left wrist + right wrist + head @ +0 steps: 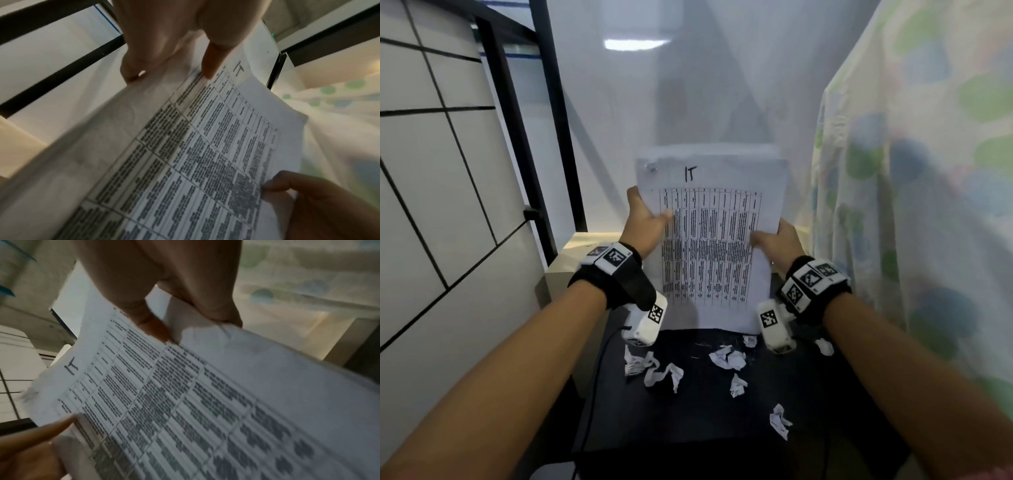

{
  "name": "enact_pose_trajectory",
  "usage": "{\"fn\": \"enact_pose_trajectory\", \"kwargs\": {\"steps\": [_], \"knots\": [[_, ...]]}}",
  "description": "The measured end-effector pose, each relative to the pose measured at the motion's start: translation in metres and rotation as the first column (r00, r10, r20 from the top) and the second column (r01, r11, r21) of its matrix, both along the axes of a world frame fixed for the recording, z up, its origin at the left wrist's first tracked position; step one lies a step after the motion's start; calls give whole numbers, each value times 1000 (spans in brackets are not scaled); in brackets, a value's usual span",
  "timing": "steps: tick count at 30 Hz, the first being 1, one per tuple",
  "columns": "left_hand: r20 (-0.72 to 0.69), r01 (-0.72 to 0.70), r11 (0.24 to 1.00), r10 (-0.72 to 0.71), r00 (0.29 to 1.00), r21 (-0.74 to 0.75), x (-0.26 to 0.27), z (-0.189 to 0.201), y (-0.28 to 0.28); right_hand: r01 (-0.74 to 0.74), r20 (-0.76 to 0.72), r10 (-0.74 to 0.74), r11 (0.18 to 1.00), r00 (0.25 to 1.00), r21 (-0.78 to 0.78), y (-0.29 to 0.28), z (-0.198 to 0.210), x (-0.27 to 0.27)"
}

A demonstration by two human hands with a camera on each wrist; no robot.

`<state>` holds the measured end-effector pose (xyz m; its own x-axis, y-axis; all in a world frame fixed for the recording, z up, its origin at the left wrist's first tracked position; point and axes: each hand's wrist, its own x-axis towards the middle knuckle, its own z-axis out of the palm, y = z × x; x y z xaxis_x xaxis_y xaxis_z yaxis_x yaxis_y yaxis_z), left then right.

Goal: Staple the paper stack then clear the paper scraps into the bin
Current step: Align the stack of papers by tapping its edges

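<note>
I hold the paper stack [717, 240] upright above a black table [698, 404]; its top sheet carries a printed table and a handwritten "IT". My left hand [645, 222] grips the stack's left edge, thumb on the front. My right hand [774, 241] grips the right edge the same way. In the left wrist view the left hand [174, 65] pinches the paper stack [195, 154], and in the right wrist view the right hand [174, 318] pinches the paper stack [205, 402]. Several crumpled paper scraps [727, 358] lie on the table below. No stapler or bin is in view.
A floral cloth [914, 205] hangs close on the right. A black metal frame [524, 147] and a tiled white wall [431, 171] stand on the left. A pale ledge [571, 253] sits behind the table. A black cable [599, 370] runs down the table's left side.
</note>
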<state>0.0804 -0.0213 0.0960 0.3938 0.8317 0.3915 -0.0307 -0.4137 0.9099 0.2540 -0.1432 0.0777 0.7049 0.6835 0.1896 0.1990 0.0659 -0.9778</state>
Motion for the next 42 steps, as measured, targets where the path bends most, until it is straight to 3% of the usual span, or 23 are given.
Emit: {"fn": "enact_pose_trajectory", "kwargs": {"steps": [5,8,10,13,16,19,23,31,42], "knots": [[-76,-36,994,44,996,101,2,2,-6,-41,3,40,996,999,76,-1,10,-8],[18,-205,975,205,979,89,3,12,-10,-31,51,26,994,998,107,1,18,-13],[86,-242,968,236,968,63,-1,15,-8,-29,29,25,988,999,149,-1,19,-12],[0,-210,976,211,978,50,-7,10,-13,-40,47,36,995,998,93,-5,10,-13],[-109,-127,992,124,986,-22,-13,-16,-19,-48,51,49,999,997,-26,-1,-7,-16],[-135,-78,993,66,989,-84,-15,-41,-18,-8,12,9,999,1000,-47,7,-17,-15],[-71,-78,993,72,995,-83,-15,-40,-10,59,-40,-59,998,997,14,14,-8,-6],[10,-91,996,91,996,-12,-13,-16,-4,23,2,-23,999,1000,33,13,7,-8],[47,-52,998,54,997,-37,-15,-6,-8,-54,23,57,990,998,-127,11,16,-8]]}}
